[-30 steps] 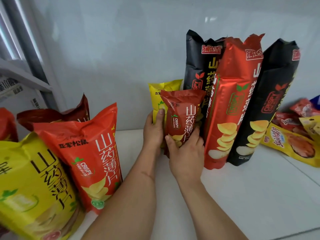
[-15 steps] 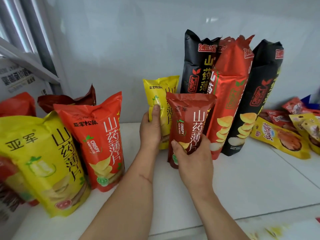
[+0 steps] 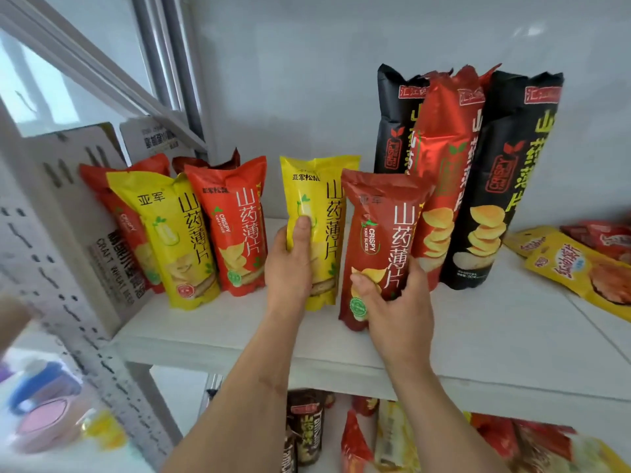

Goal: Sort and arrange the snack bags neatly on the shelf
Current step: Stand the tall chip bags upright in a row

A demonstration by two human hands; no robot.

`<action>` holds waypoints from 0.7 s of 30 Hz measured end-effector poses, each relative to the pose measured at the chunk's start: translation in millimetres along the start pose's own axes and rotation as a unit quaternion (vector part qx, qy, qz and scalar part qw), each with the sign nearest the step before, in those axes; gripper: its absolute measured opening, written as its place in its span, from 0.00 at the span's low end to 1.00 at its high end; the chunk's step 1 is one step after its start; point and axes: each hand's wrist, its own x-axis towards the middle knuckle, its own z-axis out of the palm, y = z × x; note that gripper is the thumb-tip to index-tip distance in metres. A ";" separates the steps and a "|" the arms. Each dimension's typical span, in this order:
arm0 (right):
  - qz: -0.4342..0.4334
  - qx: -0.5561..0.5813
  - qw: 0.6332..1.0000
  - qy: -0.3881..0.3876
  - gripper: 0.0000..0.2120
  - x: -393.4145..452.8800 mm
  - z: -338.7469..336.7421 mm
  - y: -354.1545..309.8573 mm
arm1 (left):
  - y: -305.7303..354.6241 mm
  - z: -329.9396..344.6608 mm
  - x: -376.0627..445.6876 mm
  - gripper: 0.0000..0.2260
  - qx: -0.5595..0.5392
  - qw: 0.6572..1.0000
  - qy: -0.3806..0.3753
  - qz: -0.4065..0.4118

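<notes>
Snack bags stand upright at mid-frame on the white shelf (image 3: 495, 339): the left hand (image 3: 290, 264) grips a yellow bag (image 3: 324, 199), the right hand (image 3: 396, 302) grips a dark red bag (image 3: 382, 227) just beside it. Tall black and red bags (image 3: 512, 165) stand behind, upper right.

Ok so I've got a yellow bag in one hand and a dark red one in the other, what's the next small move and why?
Probably slide the yellow bag in your left hand leftward to close the gap beside the orange-red bag; the dark red bag in your right hand already stands against the tall bags.
</notes>
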 end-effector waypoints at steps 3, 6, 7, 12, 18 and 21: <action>0.004 0.021 1.000 -0.021 0.35 -4.8 -1.1 -0.2 | 3.1 -21.7 -19.5 0.12 0.015 1.000 0.028 0.003; -0.004 0.023 0.998 -0.053 0.30 -11.7 6.4 -7.8 | -5.1 -50.6 -29.8 0.18 0.027 0.997 0.067 0.013; -0.008 0.022 0.998 -0.066 0.30 -13.9 11.3 -10.9 | -7.1 -59.0 -32.2 0.24 0.029 0.996 0.077 0.021; -0.021 0.028 0.993 -0.112 0.34 -25.0 43.0 -23.6 | -9.6 -91.3 -31.2 0.34 0.051 0.988 0.140 0.046; -0.003 0.065 0.989 -0.132 0.34 -33.5 76.1 -36.1 | -16.9 -121.2 -15.4 0.32 0.066 0.983 0.165 0.049; 0.007 0.067 0.989 -0.132 0.37 -36.3 88.0 -41.6 | -20.3 -127.0 -9.9 0.31 0.056 0.984 0.159 0.050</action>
